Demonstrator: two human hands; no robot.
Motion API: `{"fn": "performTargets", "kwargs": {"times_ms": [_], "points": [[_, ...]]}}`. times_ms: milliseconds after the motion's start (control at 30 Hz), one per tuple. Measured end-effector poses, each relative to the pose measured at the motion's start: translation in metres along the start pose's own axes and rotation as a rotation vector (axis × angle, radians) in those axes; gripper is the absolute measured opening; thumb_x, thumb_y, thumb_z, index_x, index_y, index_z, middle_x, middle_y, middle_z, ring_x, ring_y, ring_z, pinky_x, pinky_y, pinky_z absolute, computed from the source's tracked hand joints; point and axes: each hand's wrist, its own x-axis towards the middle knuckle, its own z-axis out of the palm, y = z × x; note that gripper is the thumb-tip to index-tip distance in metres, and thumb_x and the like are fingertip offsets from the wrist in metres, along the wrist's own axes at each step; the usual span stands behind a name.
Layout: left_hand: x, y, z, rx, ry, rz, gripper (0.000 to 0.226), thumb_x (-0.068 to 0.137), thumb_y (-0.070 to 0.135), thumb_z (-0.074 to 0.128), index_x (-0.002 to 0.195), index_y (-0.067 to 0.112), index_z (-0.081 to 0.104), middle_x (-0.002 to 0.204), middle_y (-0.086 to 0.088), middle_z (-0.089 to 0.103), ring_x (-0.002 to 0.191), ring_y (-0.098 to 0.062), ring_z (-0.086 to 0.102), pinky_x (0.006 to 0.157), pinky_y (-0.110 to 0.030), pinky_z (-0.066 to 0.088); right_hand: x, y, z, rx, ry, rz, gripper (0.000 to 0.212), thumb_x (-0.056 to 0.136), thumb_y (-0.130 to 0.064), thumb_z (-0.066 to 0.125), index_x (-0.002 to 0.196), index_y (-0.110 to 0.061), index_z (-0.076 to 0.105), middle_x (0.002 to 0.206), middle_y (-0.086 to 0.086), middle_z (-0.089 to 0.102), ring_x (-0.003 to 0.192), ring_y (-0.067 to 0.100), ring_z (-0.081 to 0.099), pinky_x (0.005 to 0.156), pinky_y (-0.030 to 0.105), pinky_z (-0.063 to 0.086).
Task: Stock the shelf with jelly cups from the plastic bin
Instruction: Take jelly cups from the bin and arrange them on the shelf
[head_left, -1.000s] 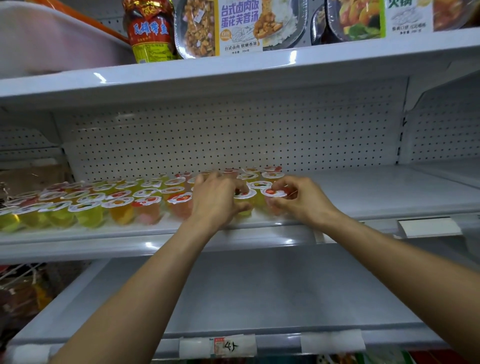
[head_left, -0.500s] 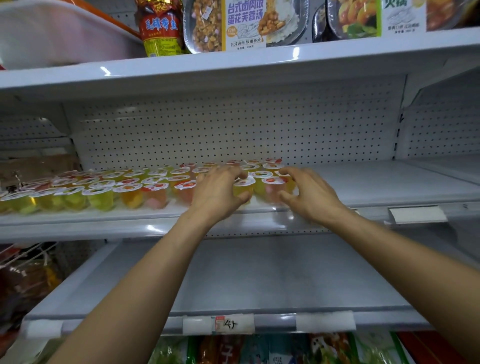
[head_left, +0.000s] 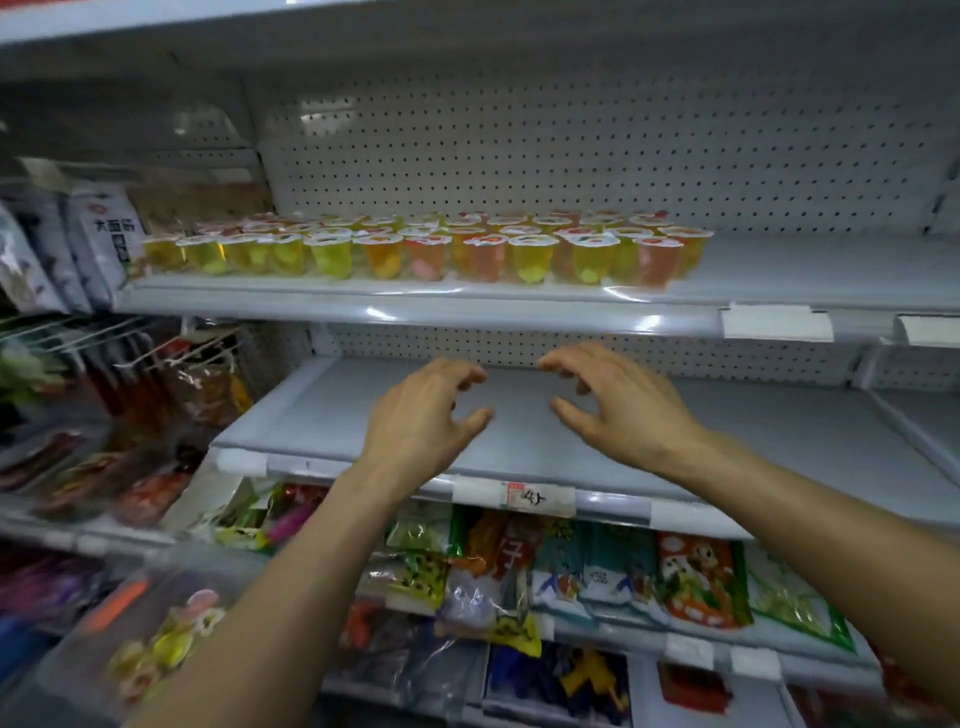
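Several rows of clear jelly cups (head_left: 426, 249), yellow, orange and pink, stand on the white shelf (head_left: 779, 280) in front of the pegboard. Both my hands hang below that shelf, in front of the lower bare shelf (head_left: 779, 441). My left hand (head_left: 423, 415) holds nothing, its fingers loosely curled. My right hand (head_left: 618, 405) is likewise empty with fingers spread and bent. At the bottom left a clear plastic bin (head_left: 104, 623) shows a few jelly cups (head_left: 166, 644) inside, blurred.
Packaged snacks (head_left: 571, 571) fill the shelf under the bare one. Hanging bags (head_left: 156, 384) and packets (head_left: 104, 228) crowd the left bay. Price tags (head_left: 514, 496) sit on the shelf edges. The jelly shelf has free surface right of the cups.
Both hands have let go of the cups and dropped from the jelly shelf down in front of the lower shelf. The view has tilted downward, revealing the bin and lower shelves.
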Motion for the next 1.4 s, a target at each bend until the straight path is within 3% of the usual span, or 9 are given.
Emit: {"fn": "performTargets", "kwargs": {"times_ms": [133, 300, 533, 700, 833, 1000, 1133, 1300, 1400], "points": [[-0.037, -0.071, -0.015, -0.016, -0.029, -0.157, 0.046, 0.088, 0.048, 0.063, 0.130, 0.033, 0.051, 0.112, 0.013, 0.061, 0.084, -0.007, 0.061, 0.076, -0.034, 0.052, 0.024, -0.047, 0.038, 0.127, -0.118, -0.036, 0.043, 0.092, -0.046, 0.054, 0.133, -0.036, 0.044, 0.110, -0.009, 0.061, 0.087, 0.009, 0.059, 0.078, 0.036, 0.052], [-0.082, -0.185, -0.038, -0.013, -0.094, -0.372, 0.041, 0.089, 0.044, 0.063, 0.125, 0.027, 0.053, 0.105, 0.010, 0.064, 0.082, -0.012, 0.061, 0.072, -0.035, 0.052, 0.073, -0.128, 0.116, 0.222, -0.275, -0.128, 0.045, 0.091, -0.052, 0.054, 0.132, -0.035, 0.044, 0.105, -0.013, 0.061, 0.089, 0.011, 0.060, 0.078, 0.040, 0.054], [-0.138, -0.379, -0.053, -0.043, -0.186, -0.658, 0.030, 0.087, 0.039, 0.068, 0.111, 0.022, 0.064, 0.090, 0.010, 0.067, 0.086, -0.014, 0.064, 0.078, -0.033, 0.051, 0.147, -0.252, 0.263, 0.414, -0.517, -0.144, 0.024, 0.088, -0.037, 0.064, 0.110, -0.028, 0.061, 0.091, -0.012, 0.061, 0.082, 0.011, 0.059, 0.074, 0.033, 0.051], [-0.162, -0.512, -0.013, -0.088, -0.329, -0.833, 0.033, 0.086, 0.038, 0.069, 0.114, 0.021, 0.066, 0.100, 0.001, 0.068, 0.093, -0.019, 0.064, 0.081, -0.031, 0.050, 0.175, -0.309, 0.401, 0.515, -0.752, -0.048, 0.023, 0.086, -0.030, 0.066, 0.109, -0.024, 0.064, 0.092, -0.007, 0.065, 0.082, 0.010, 0.062, 0.077, 0.035, 0.054], [-0.180, -0.591, 0.045, -0.145, -0.509, -0.926, 0.033, 0.087, 0.037, 0.068, 0.115, 0.021, 0.064, 0.107, -0.003, 0.068, 0.099, -0.023, 0.063, 0.088, -0.033, 0.050, 0.179, -0.328, 0.503, 0.549, -0.905, 0.054, 0.011, 0.086, -0.023, 0.066, 0.097, -0.024, 0.062, 0.086, -0.003, 0.065, 0.075, 0.012, 0.061, 0.070, 0.027, 0.047], [-0.205, -0.658, 0.129, -0.035, -0.647, -0.827, 0.038, 0.089, 0.041, 0.062, 0.123, 0.025, 0.062, 0.127, 0.002, 0.063, 0.119, -0.020, 0.056, 0.100, -0.029, 0.040, 0.171, -0.342, 0.622, 0.550, -0.973, 0.223, 0.012, 0.085, -0.021, 0.066, 0.094, -0.029, 0.064, 0.085, -0.004, 0.060, 0.082, 0.014, 0.058, 0.069, 0.022, 0.039], [-0.216, -0.690, 0.195, 0.129, -0.763, -0.751, 0.048, 0.088, 0.035, 0.063, 0.134, 0.024, 0.052, 0.132, -0.004, 0.053, 0.124, -0.025, 0.046, 0.101, -0.034, 0.037, 0.175, -0.357, 0.701, 0.508, -0.954, 0.320, 0.028, 0.083, -0.029, 0.068, 0.110, -0.029, 0.064, 0.101, -0.004, 0.067, 0.096, 0.019, 0.063, 0.083, 0.030, 0.049], [-0.218, -0.716, 0.250, 0.417, -0.926, -0.626, 0.047, 0.090, 0.034, 0.060, 0.133, 0.019, 0.050, 0.130, -0.005, 0.054, 0.123, -0.027, 0.045, 0.100, -0.036, 0.032, 0.172, -0.374, 0.775, 0.244, -1.074, 0.106, 0.057, 0.088, -0.038, 0.054, 0.142, -0.037, 0.034, 0.128, 0.009, 0.059, 0.118, 0.036, 0.054, 0.097, 0.039, 0.045], [-0.217, -0.721, 0.267, 0.519, -0.937, -0.592, 0.046, 0.095, 0.027, 0.054, 0.138, 0.014, 0.044, 0.124, -0.004, 0.062, 0.117, -0.026, 0.051, 0.094, -0.034, 0.032, 0.174, -0.385, 0.797, 0.091, -0.987, 0.046, 0.052, 0.093, -0.041, 0.048, 0.142, -0.031, 0.034, 0.131, 0.012, 0.054, 0.121, 0.037, 0.048, 0.098, 0.041, 0.041]]}}
